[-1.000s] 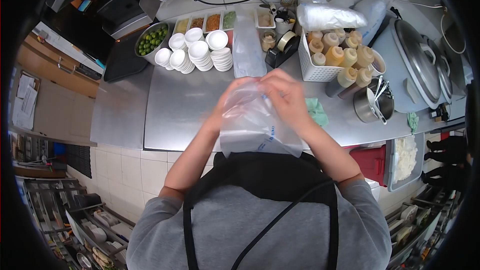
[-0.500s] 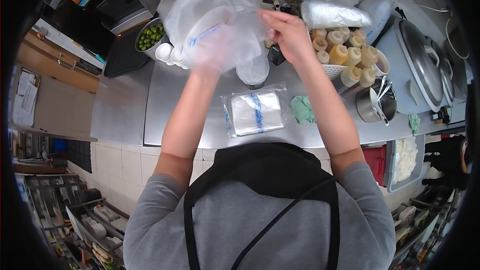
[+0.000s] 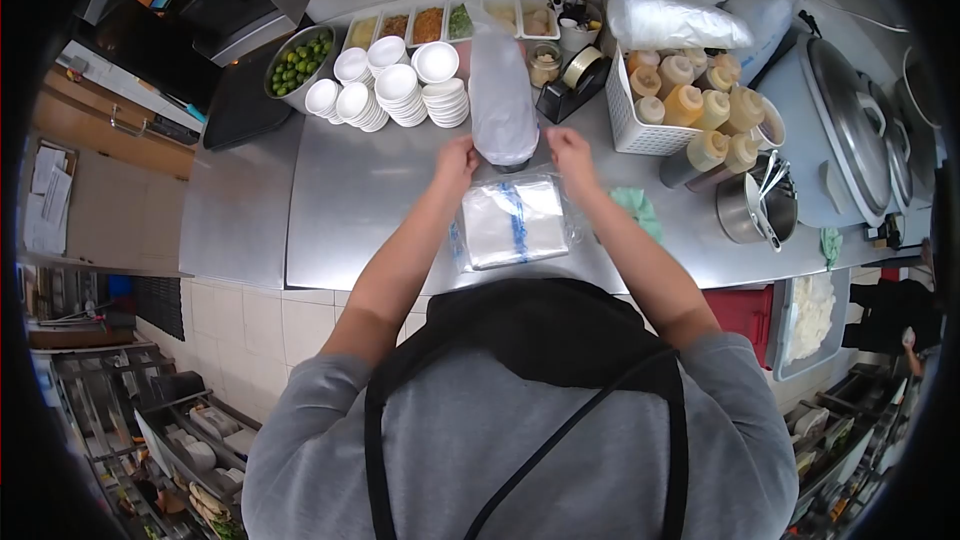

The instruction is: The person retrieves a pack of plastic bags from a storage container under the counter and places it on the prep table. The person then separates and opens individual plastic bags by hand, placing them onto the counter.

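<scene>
In the middle of the steel counter stands a tall upright form covered by a translucent plastic bag [image 3: 503, 105], with a dark base showing at its foot. My left hand [image 3: 457, 160] is closed, fingertips pinched, close to the lower left side of the bag. On the opposite side my right hand [image 3: 571, 154] is also closed, at about the same height; the thin film at the fingers is hard to make out. A flat pack of clear plastic bags [image 3: 515, 220] with a blue printed stripe lies between my forearms.
Stacks of white cups [image 3: 398, 90] stand left, near a bowl of limes [image 3: 300, 62]. Behind are food trays [image 3: 428, 25]. To the right are a tape dispenser [image 3: 575, 80], a basket of sauce bottles [image 3: 640, 125], a green cloth [image 3: 636, 212] and a metal pot [image 3: 738, 210].
Both hands have come down and toward me, to either side of the covered form. The large loose bag no longer spreads over the cups, which now show along with the food trays.
</scene>
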A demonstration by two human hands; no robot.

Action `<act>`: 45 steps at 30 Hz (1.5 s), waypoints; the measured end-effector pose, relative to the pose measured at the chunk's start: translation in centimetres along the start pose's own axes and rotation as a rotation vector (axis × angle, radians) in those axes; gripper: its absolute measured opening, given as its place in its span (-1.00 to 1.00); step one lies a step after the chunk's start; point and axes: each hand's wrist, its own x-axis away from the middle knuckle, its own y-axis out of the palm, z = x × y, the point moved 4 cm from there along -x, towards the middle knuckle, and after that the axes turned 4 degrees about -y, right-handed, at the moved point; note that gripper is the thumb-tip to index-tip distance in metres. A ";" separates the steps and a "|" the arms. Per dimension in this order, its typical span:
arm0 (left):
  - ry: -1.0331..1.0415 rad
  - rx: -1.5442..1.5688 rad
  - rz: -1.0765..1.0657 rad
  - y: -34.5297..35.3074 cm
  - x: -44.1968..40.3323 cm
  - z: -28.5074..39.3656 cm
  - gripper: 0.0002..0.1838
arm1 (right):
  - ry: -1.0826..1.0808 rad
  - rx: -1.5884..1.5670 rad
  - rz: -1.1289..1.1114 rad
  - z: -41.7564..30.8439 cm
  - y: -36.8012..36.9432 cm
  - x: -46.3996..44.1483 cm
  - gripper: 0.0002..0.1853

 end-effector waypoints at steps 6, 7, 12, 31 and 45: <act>0.241 -0.726 -0.204 -0.8 7.2 0.0 -0.77 | -0.886 1.136 -0.278 -1.5 -0.6 9.5 -0.97; 0.491 -1.065 -0.282 0.6 8.9 0.5 -0.73 | -0.884 1.182 -0.347 -0.9 -0.6 9.7 -0.95; 0.883 -1.493 -0.344 1.7 12.0 1.2 -0.77 | -0.882 1.006 -0.358 -4.0 0.0 10.2 -0.89; 0.008 -0.104 -0.831 7.1 20.0 6.6 -0.56 | -0.416 0.289 -0.308 -17.6 3.9 12.8 -0.81; 1.011 -0.750 -0.459 11.8 19.0 17.2 -0.60 | -0.142 -0.765 -0.554 -23.5 5.9 6.5 -0.79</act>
